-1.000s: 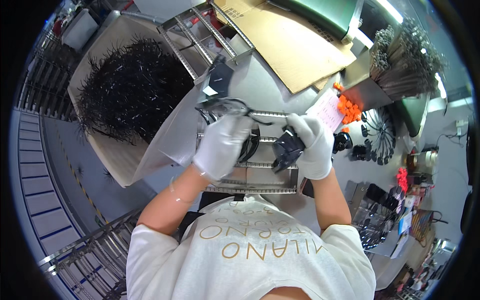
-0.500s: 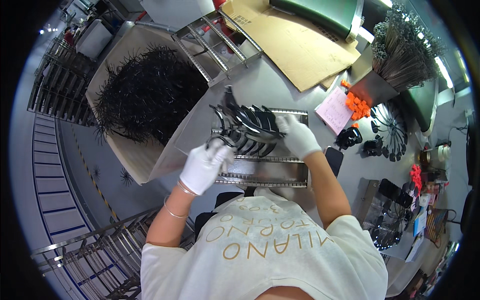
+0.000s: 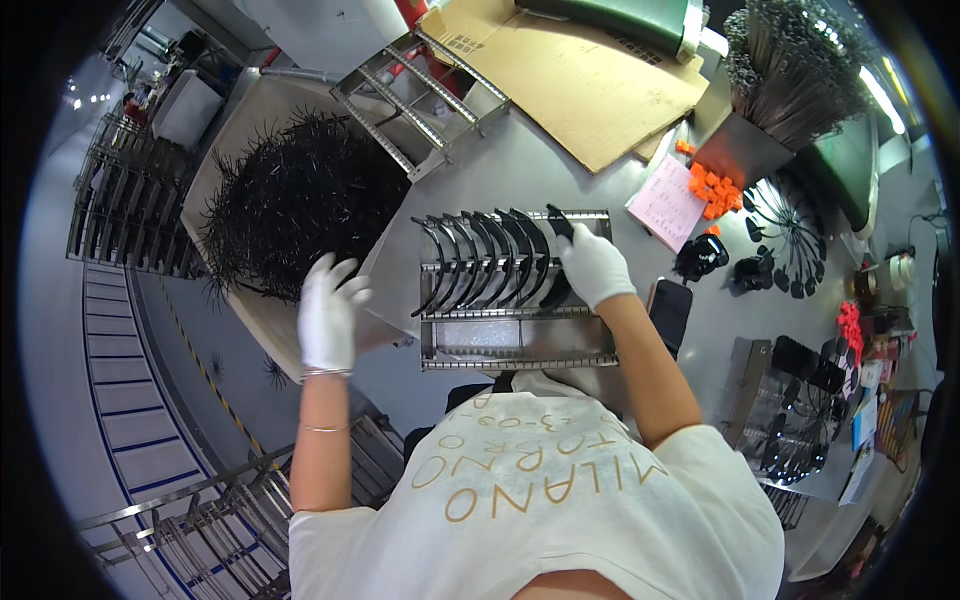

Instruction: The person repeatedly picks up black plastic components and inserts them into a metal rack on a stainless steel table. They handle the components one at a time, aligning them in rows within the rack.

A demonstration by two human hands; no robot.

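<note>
A gloved worker's left hand (image 3: 330,318) has swung away from the metal rack (image 3: 520,366) to the near side of a pale bin (image 3: 262,328), while the right hand (image 3: 590,266) remains at the rack's right end. Half a second earlier both hands were at the rack over a dark, blurred bunch; now the curved black strips (image 3: 504,258) stand apart in a row across its far rails, which suggests this batch is largely laid out. The left hand is empty, its fingers spread by the dark tangle of thin pieces (image 3: 305,205) filling the bin (whether they touch it, the view does not tell). The right hand's fingers lie across the rightmost strip (image 3: 559,222), though whether they pinch it or merely steady it cannot be told. The strips are slim, glossy and bowed to the right, nearly parallel from far to near; the rightmost sits at a different tilt, its middle hidden by the glove. Right of the rack lies a dark phone (image 3: 670,314).
</note>
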